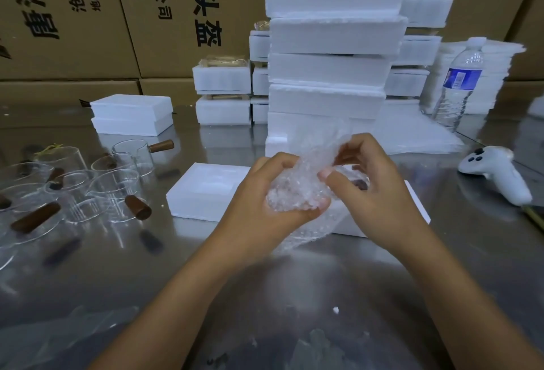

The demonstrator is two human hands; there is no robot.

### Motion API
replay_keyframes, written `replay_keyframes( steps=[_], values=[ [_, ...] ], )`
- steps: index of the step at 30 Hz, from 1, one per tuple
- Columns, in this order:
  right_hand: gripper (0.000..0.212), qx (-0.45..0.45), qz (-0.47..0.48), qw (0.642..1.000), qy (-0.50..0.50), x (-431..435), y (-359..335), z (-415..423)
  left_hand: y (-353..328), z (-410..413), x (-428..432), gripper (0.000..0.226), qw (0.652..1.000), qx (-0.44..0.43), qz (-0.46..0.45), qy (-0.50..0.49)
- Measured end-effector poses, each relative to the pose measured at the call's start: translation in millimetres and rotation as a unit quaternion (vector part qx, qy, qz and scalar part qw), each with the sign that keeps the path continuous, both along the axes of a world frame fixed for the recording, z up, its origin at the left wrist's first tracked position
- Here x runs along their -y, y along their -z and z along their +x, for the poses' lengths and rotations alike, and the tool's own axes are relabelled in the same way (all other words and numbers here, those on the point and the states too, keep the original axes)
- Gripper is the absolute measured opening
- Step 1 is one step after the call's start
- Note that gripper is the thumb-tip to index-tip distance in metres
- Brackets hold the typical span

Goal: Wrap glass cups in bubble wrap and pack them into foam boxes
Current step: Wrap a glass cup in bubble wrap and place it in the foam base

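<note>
Both hands hold a bundle of clear bubble wrap just above the steel table. My left hand cups it from below and the left. My right hand pinches the wrap's upper edge; a dark brown handle shows through the wrap by its thumb, so a glass cup seems to be inside. An open white foam box lies on the table right behind my hands. Several bare glass cups with brown wooden handles stand and lie at the left.
A tall stack of white foam boxes rises behind the open box, with smaller stacks to its left. A water bottle and a white controller sit at the right. Cardboard cartons wall the back. Loose plastic film lies near me.
</note>
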State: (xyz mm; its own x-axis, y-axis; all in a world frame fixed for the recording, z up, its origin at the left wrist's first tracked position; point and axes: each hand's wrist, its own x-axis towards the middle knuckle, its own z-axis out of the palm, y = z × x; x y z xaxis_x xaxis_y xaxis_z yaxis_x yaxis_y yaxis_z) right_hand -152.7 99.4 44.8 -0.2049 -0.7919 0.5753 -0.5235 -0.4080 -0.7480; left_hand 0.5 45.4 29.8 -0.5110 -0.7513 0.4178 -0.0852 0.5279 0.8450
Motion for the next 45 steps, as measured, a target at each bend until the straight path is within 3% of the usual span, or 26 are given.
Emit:
replay_keyframes(
  steps=[3, 8, 12, 15, 19, 22, 26, 31, 33, 36, 41, 45],
  values=[
    [0.030, 0.025, 0.004, 0.999, -0.025, -2.0, -1.7, -0.7, -0.9, 1.2, -1.1, 0.051, 1.000, 0.008, 0.008, -0.015],
    [0.012, 0.028, -0.052, 0.998, -0.025, -5.2, -2.7, 3.2, -2.0, 2.4, -2.1, 0.051, 1.000, 0.009, 0.021, -0.019],
    [0.015, 0.033, -0.108, 0.994, -0.013, -7.6, -1.9, 13.5, -0.7, 2.2, -2.9, 0.058, 0.999, 0.010, 0.036, -0.027],
    [0.005, 0.007, -0.125, 0.992, -0.018, -8.0, -1.3, 18.3, 0.8, 1.9, -1.7, 0.059, 0.998, 0.006, 0.044, -0.040],
    [0.018, -0.055, -0.112, 0.992, -0.003, -4.8, 1.0, 18.0, 1.7, 2.2, 0.8, 0.055, 0.998, -0.025, 0.049, -0.042],
    [0.027, -0.097, -0.074, 0.993, 0.005, -2.3, 4.7, 17.7, 1.5, 2.2, 0.9, 0.060, 0.997, -0.053, 0.028, -0.045],
    [0.041, -0.179, -0.102, 0.978, 0.013, -0.3, 8.0, 18.4, -1.4, 3.9, -2.5, 0.054, 0.996, -0.065, -0.030, -0.050],
    [0.048, -0.173, -0.089, 0.980, 0.039, 1.3, 10.0, 17.4, -2.4, 3.0, -5.4, 0.039, 0.989, -0.012, -0.131, -0.062],
    [0.051, -0.154, -0.113, 0.980, 0.047, 1.0, 9.7, 17.2, -3.4, 4.0, -3.8, 0.034, 0.987, -0.007, -0.141, -0.073],
    [0.030, -0.090, -0.154, 0.981, 0.080, 0.8, 6.7, 13.8, -5.9, 6.7, -1.8, 0.028, 0.987, -0.026, -0.124, -0.095],
    [0.002, 0.089, -0.044, 0.992, 0.078, 4.7, 7.4, 9.3, -7.1, 7.2, -1.9, 0.012, 0.989, -0.070, -0.079, -0.100],
    [0.005, 0.159, 0.017, 0.986, 0.035, 7.7, 5.5, 7.1, -6.5, 7.9, -1.1, 0.019, 0.992, -0.065, -0.069, -0.087]
  ],
)
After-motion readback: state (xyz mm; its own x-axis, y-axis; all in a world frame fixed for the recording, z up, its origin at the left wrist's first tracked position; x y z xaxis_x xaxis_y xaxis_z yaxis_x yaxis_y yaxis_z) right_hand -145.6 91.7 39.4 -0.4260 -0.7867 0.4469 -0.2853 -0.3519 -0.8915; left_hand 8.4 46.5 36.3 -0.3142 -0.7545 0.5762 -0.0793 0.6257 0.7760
